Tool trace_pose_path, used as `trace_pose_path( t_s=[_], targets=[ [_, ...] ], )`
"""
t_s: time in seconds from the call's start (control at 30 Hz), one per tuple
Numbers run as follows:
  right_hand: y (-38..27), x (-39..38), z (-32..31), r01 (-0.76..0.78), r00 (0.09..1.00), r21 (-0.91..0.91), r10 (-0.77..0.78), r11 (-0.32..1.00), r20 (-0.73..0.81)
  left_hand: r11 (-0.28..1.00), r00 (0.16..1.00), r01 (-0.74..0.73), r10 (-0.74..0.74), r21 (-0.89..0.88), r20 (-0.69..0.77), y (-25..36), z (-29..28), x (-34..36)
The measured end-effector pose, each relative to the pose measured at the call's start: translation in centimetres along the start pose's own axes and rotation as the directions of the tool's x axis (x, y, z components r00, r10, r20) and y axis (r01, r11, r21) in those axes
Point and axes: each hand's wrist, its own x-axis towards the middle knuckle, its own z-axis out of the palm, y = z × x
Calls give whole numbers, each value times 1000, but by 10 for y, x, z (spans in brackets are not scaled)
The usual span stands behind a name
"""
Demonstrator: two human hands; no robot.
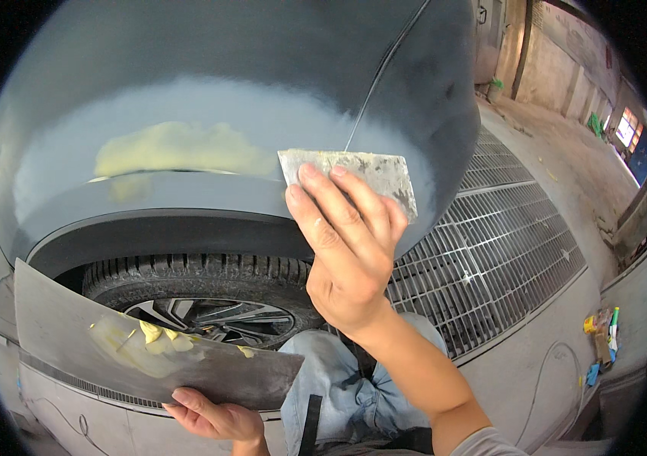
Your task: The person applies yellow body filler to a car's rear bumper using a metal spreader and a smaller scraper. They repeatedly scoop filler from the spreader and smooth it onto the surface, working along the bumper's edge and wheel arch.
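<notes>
A grey car body panel [247, 121] has a pale primed band with a smeared yellow filler patch [171, 148] over a thin body line. My right hand [346, 243] grips a speckled metal spreader [388, 178] held flat at the panel, just right of the yellow patch, its fingertips spread over the blade. Low on the left, my left hand [213, 418] is closed on the lower edge of a dark flat mixing board [80, 327], which carries dabs of soft yellow filler [152, 334] along its upper part.
A tyre and alloy wheel [187, 270] sit under the wheel arch behind the board. A metal floor grate [491, 251] lies to the right, with small items [605, 342] near its lower right. My jeans-clad knees [308, 395] are below. A concrete wall and doorway [551, 68] stand at the back right.
</notes>
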Motion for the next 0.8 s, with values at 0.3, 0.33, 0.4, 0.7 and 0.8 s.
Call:
trace_pose_path(
  t_s=[0.3, 0.33, 0.4, 0.7, 0.8],
  targets=[
    [-2, 0, -10, 11, 1000, -10, -11, 1000, -27, 997, 999, 42, -41, -71, 7, 1, 2, -6],
    [0, 2, -8, 6, 999, -16, -6, 1000, -32, 996, 999, 41, -40, -77, 7, 1, 2, -5],
    [2, 5, -2, 0, 1000, -18, -1, 1000, -24, 998, 1000, 21, -20, -67, 14, 0, 1, -5],
    [-9, -1, -14, -3, 1000, -11, 2, 1000, -16, 997, 999, 14, -12, -72, 32, -2, -3, -5],
    [0, 9, -8, -4, 999, -17, 3, 1000, -42, 996, 999, 23, -21, -90, 25, -2, -4, -5]
  ],
)
